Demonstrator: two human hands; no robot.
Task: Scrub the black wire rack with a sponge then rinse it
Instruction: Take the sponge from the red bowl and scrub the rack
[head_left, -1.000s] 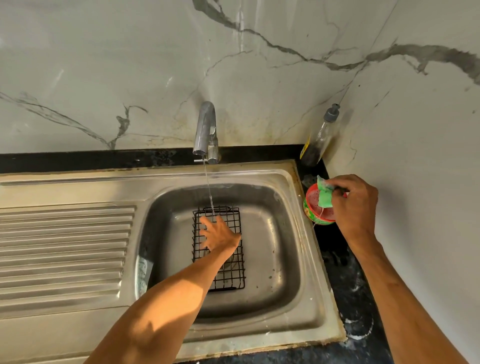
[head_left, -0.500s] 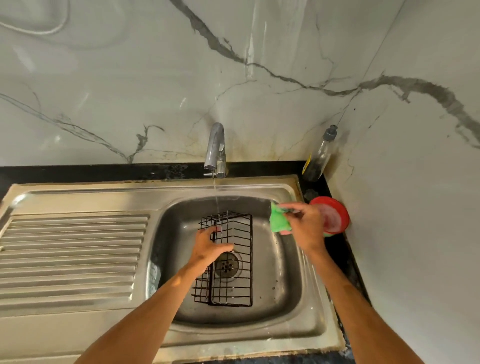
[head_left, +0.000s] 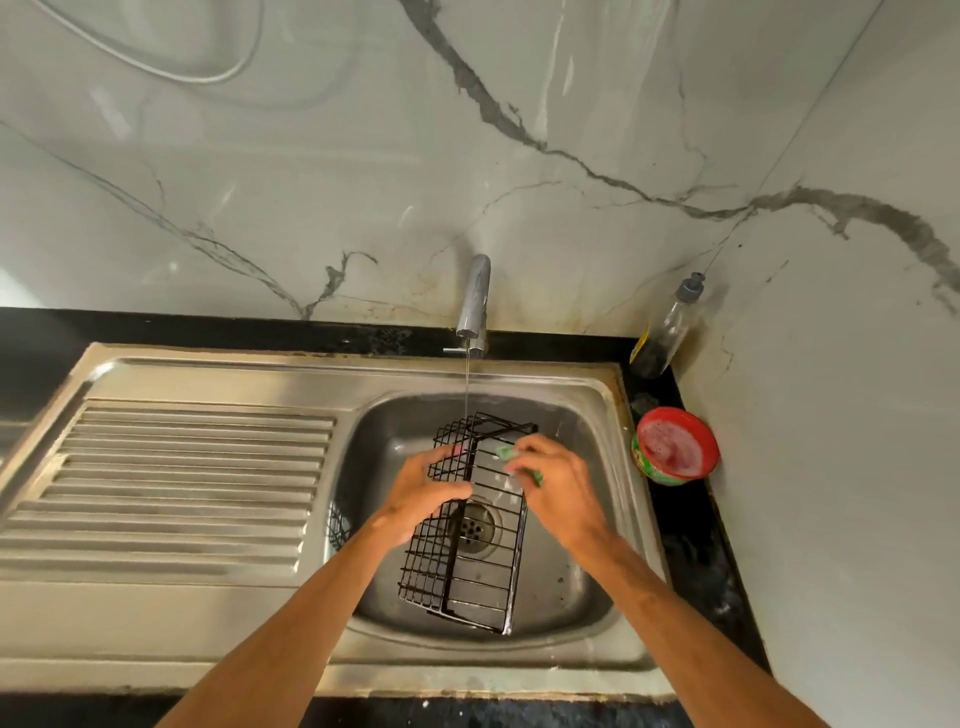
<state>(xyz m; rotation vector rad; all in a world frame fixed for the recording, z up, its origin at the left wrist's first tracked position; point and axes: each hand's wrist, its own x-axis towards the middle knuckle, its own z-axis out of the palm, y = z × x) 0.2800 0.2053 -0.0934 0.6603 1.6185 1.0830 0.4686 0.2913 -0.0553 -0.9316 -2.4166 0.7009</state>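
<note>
The right hand (head_left: 558, 486) pinches a green sponge (head_left: 508, 453) against the top wires of the black wire rack (head_left: 462, 561). The left hand (head_left: 426, 491) grips the rack's 9 o'clock side, holding it tilted on edge in the sink (head_left: 571, 582). Scrubbing looks barely begun. Next, probably, come strokes toward 6 o'clock, then rinsing under the tap (head_left: 477, 296) running at 12 o'clock.

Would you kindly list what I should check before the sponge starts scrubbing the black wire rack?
1. Grip of left hand on wire rack: ok, fingers curled round its wires.
2. Green sponge pinched in right hand, at the rack: ok.
3. Rack inside the sink basin: ok.
4. Water from the tap: ok, a thin stream falls.
5. Soap on the sponge: cannot tell.
6. Access to the red tub beside the sink: ok, it stands open.
</note>
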